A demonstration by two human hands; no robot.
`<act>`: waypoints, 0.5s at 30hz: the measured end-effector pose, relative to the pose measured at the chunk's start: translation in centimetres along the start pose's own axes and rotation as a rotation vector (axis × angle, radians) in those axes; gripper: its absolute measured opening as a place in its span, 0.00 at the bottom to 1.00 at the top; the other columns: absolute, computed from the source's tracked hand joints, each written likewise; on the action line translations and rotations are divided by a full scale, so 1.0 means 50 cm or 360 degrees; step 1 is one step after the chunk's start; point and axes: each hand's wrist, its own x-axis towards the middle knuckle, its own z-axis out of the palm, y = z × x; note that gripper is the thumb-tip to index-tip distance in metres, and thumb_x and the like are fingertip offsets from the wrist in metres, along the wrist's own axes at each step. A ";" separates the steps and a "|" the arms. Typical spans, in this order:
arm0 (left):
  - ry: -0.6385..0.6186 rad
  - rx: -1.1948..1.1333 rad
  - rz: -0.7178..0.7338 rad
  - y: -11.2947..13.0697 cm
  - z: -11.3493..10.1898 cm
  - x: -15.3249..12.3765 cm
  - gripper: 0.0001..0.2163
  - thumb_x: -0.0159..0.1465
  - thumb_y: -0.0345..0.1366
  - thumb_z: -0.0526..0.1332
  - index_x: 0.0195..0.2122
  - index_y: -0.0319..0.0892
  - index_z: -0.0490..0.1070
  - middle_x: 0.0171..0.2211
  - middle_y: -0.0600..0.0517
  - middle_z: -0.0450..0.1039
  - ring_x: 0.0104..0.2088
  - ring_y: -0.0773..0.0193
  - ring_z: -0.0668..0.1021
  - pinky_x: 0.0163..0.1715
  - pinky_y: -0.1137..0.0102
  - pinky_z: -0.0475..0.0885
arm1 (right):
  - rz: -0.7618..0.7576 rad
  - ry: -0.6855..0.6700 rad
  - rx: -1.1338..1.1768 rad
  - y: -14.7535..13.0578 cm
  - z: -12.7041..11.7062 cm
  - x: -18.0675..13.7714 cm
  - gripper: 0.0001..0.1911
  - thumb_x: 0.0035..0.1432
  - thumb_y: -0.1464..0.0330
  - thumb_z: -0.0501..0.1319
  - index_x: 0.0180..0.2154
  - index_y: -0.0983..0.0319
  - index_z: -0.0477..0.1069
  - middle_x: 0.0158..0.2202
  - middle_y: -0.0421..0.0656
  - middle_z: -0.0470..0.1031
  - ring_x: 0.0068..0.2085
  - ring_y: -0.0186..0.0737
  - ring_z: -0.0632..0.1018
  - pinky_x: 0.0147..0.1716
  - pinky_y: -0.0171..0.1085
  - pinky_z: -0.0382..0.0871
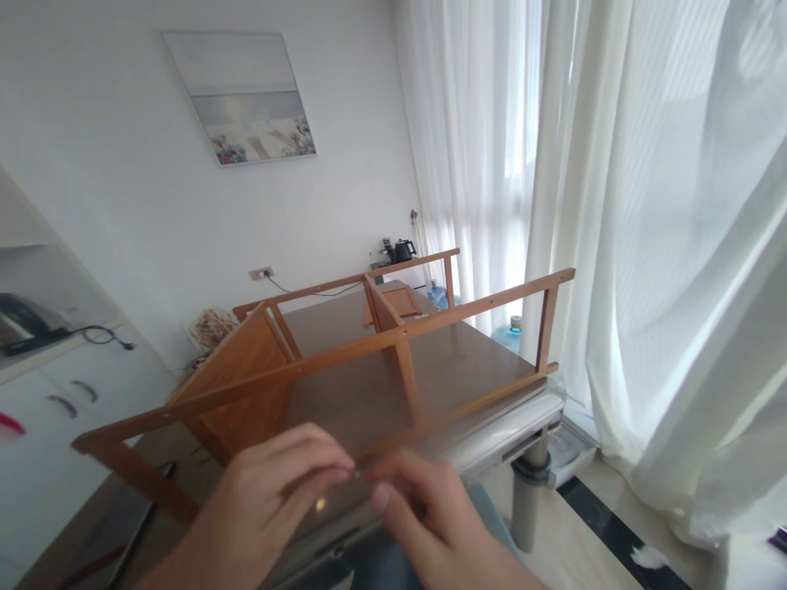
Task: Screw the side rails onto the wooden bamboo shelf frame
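My left hand [286,483] and my right hand [424,504] meet almost fingertip to fingertip in the lower middle of the view. Both have fingers curled together in a pinch; whatever lies in them, if anything, is too small to make out. Just beyond them a brown wooden frame [332,359] rests on its side on the table, with long rails, crossbars and a slatted wooden panel [246,385] at its left. The near lower rail runs behind my fingers, and part of it is hidden by them.
The frame lies across a brown-topped table [461,360] with a pale metallic edge. A dark flat object [132,524] lies at the lower left. White curtains [645,246] hang at right, a white cabinet [55,434] stands left, and a black kettle [404,249] is at the back.
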 end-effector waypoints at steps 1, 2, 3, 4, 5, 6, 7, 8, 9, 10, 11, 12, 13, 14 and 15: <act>-0.0115 -0.0116 0.0011 0.013 0.023 0.026 0.09 0.72 0.33 0.57 0.38 0.46 0.77 0.34 0.53 0.77 0.34 0.69 0.79 0.35 0.78 0.73 | -0.0002 0.0033 0.0011 0.000 -0.007 -0.004 0.20 0.72 0.54 0.52 0.39 0.59 0.75 0.28 0.38 0.69 0.31 0.35 0.71 0.30 0.32 0.62; -0.0198 -0.0191 0.0016 0.026 0.044 0.051 0.10 0.73 0.33 0.56 0.37 0.45 0.77 0.34 0.53 0.76 0.34 0.69 0.79 0.36 0.78 0.73 | 0.0001 0.0084 0.0024 0.005 -0.013 -0.009 0.21 0.72 0.53 0.51 0.38 0.59 0.74 0.28 0.38 0.68 0.31 0.35 0.70 0.30 0.32 0.62; -0.0270 -0.0241 0.0007 0.038 0.063 0.072 0.11 0.73 0.33 0.55 0.37 0.45 0.77 0.35 0.53 0.76 0.35 0.69 0.79 0.37 0.78 0.72 | 0.0005 0.0146 0.0045 0.013 -0.018 -0.015 0.21 0.72 0.53 0.51 0.38 0.60 0.73 0.27 0.38 0.67 0.31 0.36 0.69 0.30 0.33 0.61; -0.0332 -0.0264 0.0003 0.047 0.078 0.089 0.11 0.74 0.33 0.55 0.37 0.45 0.77 0.35 0.53 0.75 0.36 0.69 0.79 0.38 0.77 0.72 | 0.0012 0.0198 0.0081 0.023 -0.023 -0.019 0.21 0.72 0.52 0.52 0.37 0.60 0.72 0.27 0.37 0.65 0.31 0.35 0.68 0.30 0.33 0.60; -0.0386 -0.0260 -0.0002 0.054 0.091 0.103 0.12 0.74 0.33 0.55 0.37 0.45 0.76 0.36 0.53 0.75 0.37 0.69 0.79 0.39 0.77 0.72 | 0.0019 0.0232 0.0129 0.033 -0.029 -0.023 0.21 0.72 0.52 0.52 0.35 0.60 0.71 0.26 0.37 0.64 0.30 0.35 0.66 0.29 0.33 0.59; -0.0442 -0.0244 0.0000 0.059 0.100 0.113 0.12 0.74 0.33 0.54 0.37 0.45 0.76 0.36 0.53 0.75 0.37 0.69 0.79 0.39 0.76 0.72 | 0.0025 0.0254 0.0182 0.042 -0.035 -0.025 0.21 0.72 0.52 0.53 0.34 0.60 0.69 0.25 0.36 0.62 0.29 0.34 0.64 0.28 0.33 0.57; -0.0490 -0.0220 0.0015 0.061 0.105 0.120 0.12 0.74 0.33 0.54 0.36 0.45 0.76 0.35 0.53 0.75 0.36 0.69 0.78 0.39 0.76 0.71 | 0.0021 0.0266 0.0232 0.049 -0.042 -0.025 0.21 0.71 0.52 0.53 0.33 0.60 0.68 0.25 0.35 0.60 0.28 0.33 0.63 0.27 0.33 0.56; -0.0505 -0.0186 0.0047 0.062 0.107 0.125 0.12 0.74 0.33 0.54 0.36 0.45 0.76 0.35 0.53 0.75 0.36 0.69 0.78 0.38 0.76 0.71 | 0.0009 0.0277 0.0271 0.055 -0.049 -0.024 0.21 0.72 0.52 0.53 0.32 0.60 0.67 0.25 0.35 0.60 0.27 0.33 0.62 0.26 0.33 0.55; -0.0470 -0.0136 0.0101 0.061 0.106 0.130 0.10 0.74 0.33 0.55 0.37 0.45 0.75 0.36 0.53 0.75 0.37 0.69 0.78 0.39 0.75 0.71 | -0.0012 0.0294 0.0302 0.059 -0.057 -0.021 0.21 0.72 0.52 0.53 0.32 0.60 0.66 0.24 0.35 0.59 0.27 0.33 0.62 0.26 0.33 0.55; -0.0385 -0.0056 0.0173 0.060 0.102 0.136 0.07 0.73 0.33 0.57 0.40 0.45 0.75 0.37 0.53 0.75 0.39 0.68 0.78 0.40 0.75 0.72 | -0.0037 0.0314 0.0325 0.062 -0.065 -0.017 0.21 0.72 0.53 0.53 0.32 0.60 0.67 0.24 0.35 0.60 0.27 0.33 0.62 0.26 0.33 0.56; -0.0264 0.0056 0.0260 0.058 0.094 0.143 0.05 0.71 0.33 0.59 0.44 0.46 0.74 0.39 0.52 0.76 0.41 0.66 0.78 0.42 0.73 0.72 | -0.0063 0.0344 0.0340 0.064 -0.073 -0.012 0.21 0.72 0.53 0.53 0.32 0.60 0.67 0.24 0.35 0.60 0.28 0.33 0.63 0.27 0.33 0.56; -0.0112 0.0204 0.0350 0.055 0.084 0.152 0.08 0.69 0.34 0.62 0.49 0.46 0.73 0.42 0.51 0.76 0.44 0.63 0.78 0.45 0.71 0.72 | -0.0089 0.0387 0.0346 0.065 -0.082 -0.006 0.20 0.72 0.53 0.53 0.32 0.60 0.67 0.24 0.35 0.61 0.28 0.33 0.64 0.27 0.33 0.57; 0.0050 0.0379 0.0418 0.052 0.072 0.165 0.12 0.68 0.35 0.64 0.52 0.45 0.72 0.44 0.49 0.76 0.46 0.61 0.78 0.49 0.68 0.72 | -0.0117 0.0432 0.0340 0.065 -0.091 0.001 0.20 0.72 0.54 0.54 0.32 0.60 0.67 0.24 0.35 0.62 0.28 0.33 0.65 0.28 0.33 0.57; 0.0185 0.0566 0.0457 0.049 0.060 0.179 0.16 0.67 0.36 0.65 0.55 0.44 0.70 0.45 0.48 0.76 0.48 0.58 0.77 0.51 0.65 0.71 | -0.0146 0.0473 0.0323 0.065 -0.100 0.009 0.20 0.72 0.54 0.54 0.32 0.60 0.67 0.24 0.35 0.63 0.28 0.33 0.65 0.28 0.33 0.57; 0.0284 0.0746 0.0453 0.044 0.048 0.196 0.18 0.66 0.37 0.65 0.56 0.44 0.70 0.45 0.47 0.76 0.48 0.55 0.77 0.53 0.61 0.70 | -0.0182 0.0501 0.0295 0.063 -0.109 0.018 0.19 0.72 0.55 0.55 0.32 0.60 0.68 0.25 0.35 0.64 0.28 0.33 0.66 0.28 0.33 0.57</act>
